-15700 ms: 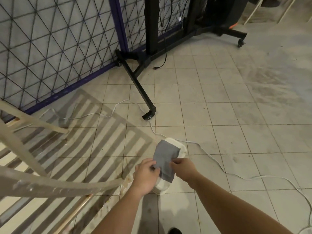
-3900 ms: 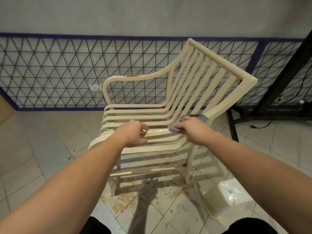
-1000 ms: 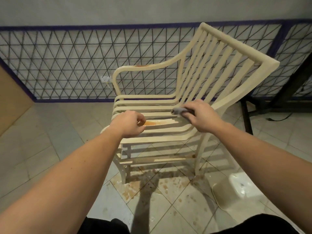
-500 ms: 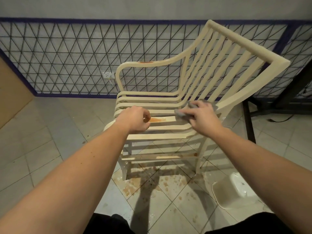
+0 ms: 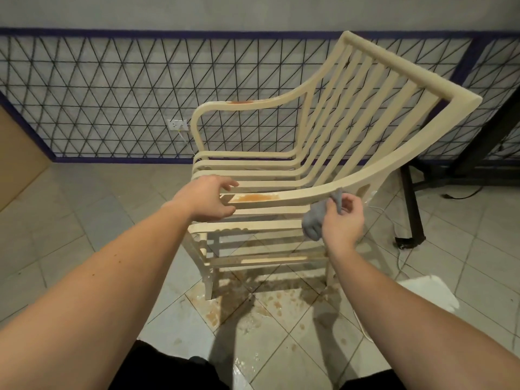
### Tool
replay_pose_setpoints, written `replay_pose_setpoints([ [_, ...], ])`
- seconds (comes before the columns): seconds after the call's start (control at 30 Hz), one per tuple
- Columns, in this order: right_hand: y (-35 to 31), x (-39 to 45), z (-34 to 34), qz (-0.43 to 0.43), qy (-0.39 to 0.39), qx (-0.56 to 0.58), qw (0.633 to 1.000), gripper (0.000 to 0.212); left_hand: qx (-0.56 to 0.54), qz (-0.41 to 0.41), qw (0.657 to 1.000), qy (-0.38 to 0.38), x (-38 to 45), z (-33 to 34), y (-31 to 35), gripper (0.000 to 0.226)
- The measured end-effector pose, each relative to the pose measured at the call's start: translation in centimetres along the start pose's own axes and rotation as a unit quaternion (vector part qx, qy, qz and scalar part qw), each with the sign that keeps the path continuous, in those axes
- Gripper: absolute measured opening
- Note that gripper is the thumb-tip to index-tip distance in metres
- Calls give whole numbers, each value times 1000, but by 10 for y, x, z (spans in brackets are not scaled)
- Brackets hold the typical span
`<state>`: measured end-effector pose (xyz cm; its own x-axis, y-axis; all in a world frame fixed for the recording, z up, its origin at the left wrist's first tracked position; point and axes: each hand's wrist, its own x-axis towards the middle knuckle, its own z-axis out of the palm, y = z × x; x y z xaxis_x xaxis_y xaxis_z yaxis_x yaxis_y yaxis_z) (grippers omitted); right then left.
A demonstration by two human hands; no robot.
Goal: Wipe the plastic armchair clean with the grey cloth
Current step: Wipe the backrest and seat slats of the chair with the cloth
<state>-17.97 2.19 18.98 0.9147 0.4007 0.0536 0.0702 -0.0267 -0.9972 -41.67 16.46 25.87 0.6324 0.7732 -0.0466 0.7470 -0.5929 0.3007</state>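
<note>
A cream slatted plastic armchair (image 5: 365,80) stands on the tiled floor in front of me, its back to the right. An orange-brown stain (image 5: 254,197) lies on the near armrest, and a smaller one marks the far armrest (image 5: 239,102). My left hand (image 5: 206,200) is at the front end of the near armrest, fingers loosely spread over it. My right hand (image 5: 342,220) holds the bunched grey cloth (image 5: 315,219) just off the rear part of that armrest, below its edge.
Brownish drips spot the floor tiles (image 5: 253,311) under the chair. A white plastic basin (image 5: 430,294) sits on the floor at right. A black wheeled stand leg (image 5: 410,209) and a white cable lie behind the chair. A mesh panel (image 5: 112,102) lines the wall.
My right hand has come off the near armrest with the cloth and dropped to its rear side. My left hand's fingers have loosened. The stain on the armrest now shows uncovered.
</note>
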Motion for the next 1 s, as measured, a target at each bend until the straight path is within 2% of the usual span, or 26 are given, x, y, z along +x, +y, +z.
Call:
replay_pose_setpoints([
  [0.2,12,-40,44,-2,-77,-19,997,13,-24,-53,998,-37,-13,-3,-19,56],
  [0.47,9,-104,97,-13,-236,-71,969,20,-3,-28,999,-35,-15,-2,-18,63],
  [0.6,8,-101,85,-49,-295,-99,949,20,1,-17,1000,-24,-15,0,-20,60],
  [0.7,-8,-82,47,-155,-310,-137,928,20,8,-8,1000,-4,-14,6,-21,51],
  [0.8,-45,-37,12,-328,-307,-191,873,24,8,-7,1000,13,-13,8,-17,46],
  [0.9,-75,22,1,-361,-333,-305,816,38,1,-9,1000,21,-11,7,-10,49],
  [0.93,-78,39,0,-379,-340,-374,775,40,2,-8,1000,20,-10,6,-6,49],
  [1.0,-71,64,0,-429,-328,-522,660,36,15,-3,1000,16,-7,7,1,40],
])
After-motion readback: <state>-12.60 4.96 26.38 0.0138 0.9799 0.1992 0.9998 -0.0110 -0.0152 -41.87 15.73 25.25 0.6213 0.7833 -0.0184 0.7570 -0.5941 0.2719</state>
